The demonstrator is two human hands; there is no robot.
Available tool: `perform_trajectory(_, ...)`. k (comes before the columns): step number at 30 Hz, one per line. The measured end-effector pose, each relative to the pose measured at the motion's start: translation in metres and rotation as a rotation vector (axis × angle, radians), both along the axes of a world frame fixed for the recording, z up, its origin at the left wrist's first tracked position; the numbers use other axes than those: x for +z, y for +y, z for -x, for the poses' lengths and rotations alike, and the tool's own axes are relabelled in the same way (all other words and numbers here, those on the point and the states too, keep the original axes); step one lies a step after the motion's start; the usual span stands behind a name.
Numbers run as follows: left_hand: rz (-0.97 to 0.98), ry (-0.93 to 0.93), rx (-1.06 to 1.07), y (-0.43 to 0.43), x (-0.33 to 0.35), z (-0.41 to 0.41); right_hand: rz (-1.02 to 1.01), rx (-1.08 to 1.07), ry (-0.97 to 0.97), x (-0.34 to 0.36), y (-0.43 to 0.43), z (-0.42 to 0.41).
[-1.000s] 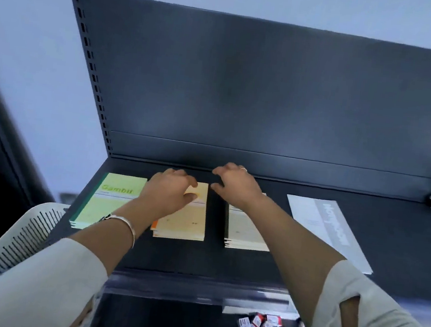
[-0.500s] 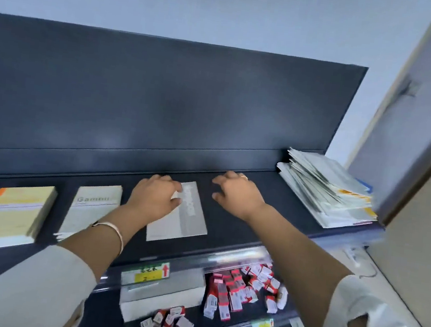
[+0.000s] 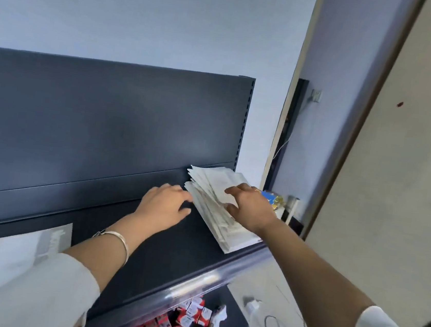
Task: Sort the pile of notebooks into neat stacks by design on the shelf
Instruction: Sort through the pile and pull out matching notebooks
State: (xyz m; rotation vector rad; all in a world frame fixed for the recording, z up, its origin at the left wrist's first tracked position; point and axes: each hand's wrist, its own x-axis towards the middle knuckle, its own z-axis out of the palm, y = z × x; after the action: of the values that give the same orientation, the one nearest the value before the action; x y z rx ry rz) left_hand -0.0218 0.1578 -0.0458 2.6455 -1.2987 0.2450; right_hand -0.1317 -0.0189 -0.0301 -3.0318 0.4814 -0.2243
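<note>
Pile of notebooks [image 3: 213,183] is pressed under the right hand [image 3: 251,207], whose fingers are spread open. Left hand [image 3: 164,204] is held open just beside the pile, with the shelf [image 3: 167,246] beneath.

Swinging the view rightward along the shelf [image 3: 173,244], dropping the green and orange stacks out of frame and sliding the lone white notebook [image 3: 24,249] into the lower left corner. Bringing the pile of notebooks [image 3: 215,182] from the right edge to centre right. Laying the right hand [image 3: 251,207], fingers spread, on top of the pile; setting the left hand [image 3: 162,205] against its left edge.
</note>
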Motion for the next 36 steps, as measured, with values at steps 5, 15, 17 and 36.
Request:
perform_trajectory(5,0.088,0.037,-0.015,-0.071,-0.005,-0.034,-0.032,0.022,0.115,-0.005,-0.055,-0.017)
perform_trajectory(15,0.298,0.430,0.141,-0.128,-0.001,-0.066,-0.053,0.271,0.144,-0.007,-0.087,-0.060)
perform_trajectory(17,0.395,0.587,0.166,-0.132,0.002,-0.063,-0.125,0.281,0.090,0.000,-0.094,-0.064)
perform_trajectory(36,1.035,1.017,0.635,-0.134,-0.003,0.017,-0.648,0.187,-0.399,0.001,-0.112,-0.040)
